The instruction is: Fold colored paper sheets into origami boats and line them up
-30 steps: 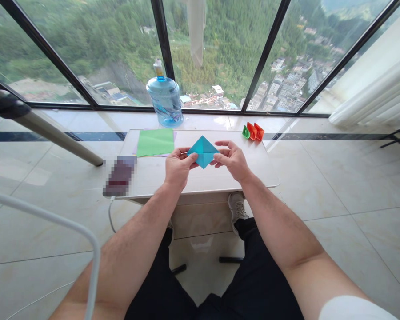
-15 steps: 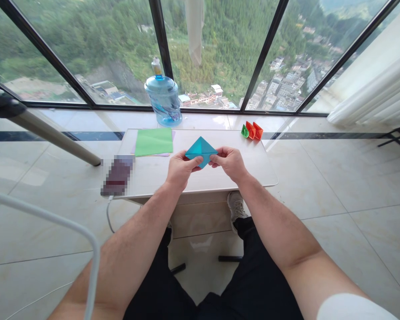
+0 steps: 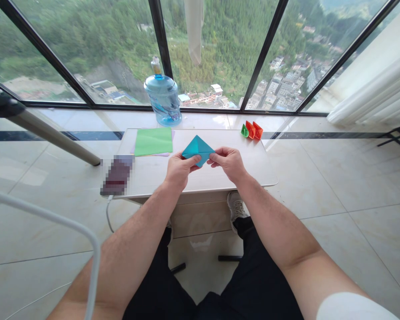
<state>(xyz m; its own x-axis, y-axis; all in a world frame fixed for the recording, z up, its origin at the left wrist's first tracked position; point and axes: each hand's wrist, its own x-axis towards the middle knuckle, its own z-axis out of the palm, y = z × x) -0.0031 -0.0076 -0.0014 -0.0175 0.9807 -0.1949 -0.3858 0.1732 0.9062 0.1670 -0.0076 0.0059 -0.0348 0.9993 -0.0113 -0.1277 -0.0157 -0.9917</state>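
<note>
A folded piece of blue paper (image 3: 197, 147), pointed at the top, is held just above the small white table (image 3: 260, 171). My left hand (image 3: 177, 169) pinches its left lower corner. My right hand (image 3: 229, 162) pinches its right lower corner with curled fingers. Both hands are closed on the paper, close together over the middle of the table.
A stack of coloured sheets with a green one on top (image 3: 154, 141) lies at the table's back left. A blurred dark object (image 3: 118, 175) sits at its left edge. Small green and orange folded paper pieces (image 3: 252, 130) stand at the back right. A blue water jug (image 3: 163, 97) stands by the window.
The right hand's fingers, spread a second ago, have closed on the paper. The blue diamond shape has been folded or tilted so its lower half no longer shows.
</note>
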